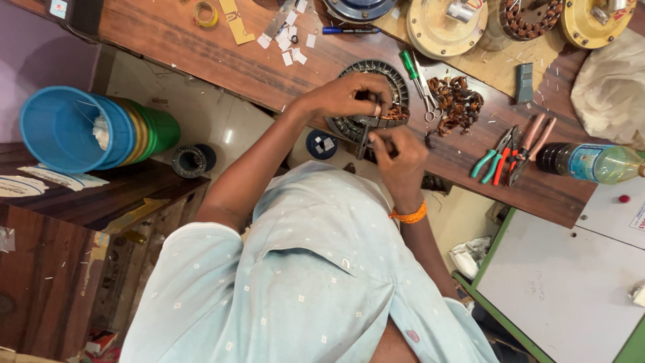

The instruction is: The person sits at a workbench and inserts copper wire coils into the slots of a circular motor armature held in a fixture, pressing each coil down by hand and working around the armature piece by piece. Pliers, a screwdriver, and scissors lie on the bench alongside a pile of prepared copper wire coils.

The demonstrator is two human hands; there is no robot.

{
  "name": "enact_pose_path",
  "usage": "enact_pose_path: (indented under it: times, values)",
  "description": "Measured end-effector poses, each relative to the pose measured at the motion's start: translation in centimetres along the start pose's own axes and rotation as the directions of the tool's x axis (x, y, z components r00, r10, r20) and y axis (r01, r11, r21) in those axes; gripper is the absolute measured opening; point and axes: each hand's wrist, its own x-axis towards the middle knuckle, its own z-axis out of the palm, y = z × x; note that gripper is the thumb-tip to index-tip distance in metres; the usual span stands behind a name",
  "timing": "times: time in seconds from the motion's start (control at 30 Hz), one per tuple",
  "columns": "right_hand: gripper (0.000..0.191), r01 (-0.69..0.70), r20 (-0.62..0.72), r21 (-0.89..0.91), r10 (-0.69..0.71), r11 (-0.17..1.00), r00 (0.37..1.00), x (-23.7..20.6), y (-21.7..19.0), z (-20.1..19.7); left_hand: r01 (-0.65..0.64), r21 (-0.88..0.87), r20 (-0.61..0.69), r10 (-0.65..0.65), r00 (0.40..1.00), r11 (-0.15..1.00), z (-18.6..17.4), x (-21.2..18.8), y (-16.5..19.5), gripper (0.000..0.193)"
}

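Note:
A round grey motor stator (349, 124) with slotted laminations lies at the near edge of the wooden bench (201, 47). Some copper winding (396, 113) shows in its right side. My left hand (346, 94) rests on top of the stator, fingers curled over its middle. My right hand (400, 154), with an orange thread at the wrist, is closed on a dark metal tool (363, 142) whose tip touches the stator's near rim. What lies under my left fingers is hidden.
Right of the stator lie a heap of removed copper wire (458, 101), a green-handled screwdriver (409, 64), scissors (427, 101), several pliers (510, 154) and a bottle (594, 163). Round yellow motor covers (437, 30) sit at the back. Stacked buckets (80, 128) stand at the left, and a white table (571, 282) at the right.

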Motion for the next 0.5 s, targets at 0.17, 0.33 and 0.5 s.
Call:
enact_pose_path:
  times: [0.17,0.33,0.5]
  values:
    - [0.01,0.011,-0.025,0.04,-0.01,0.999,1.0,-1.4,2.3,2.1,-0.052,0.228,-0.041,0.063,0.997,0.972,0.7,-1.3,1.2,0.032]
    - [0.01,-0.047,-0.104,0.021,0.049,0.999,0.993,-2.4,3.2,0.4,0.07,0.692,-0.295,0.193,0.936,0.718,5.1,-3.1,2.6,0.045]
    - [0.011,-0.091,-0.098,0.051,0.096,0.995,0.991,-1.3,2.6,-2.7,0.077,0.734,-0.396,0.334,0.855,0.675,7.0,-3.3,1.7,0.043]
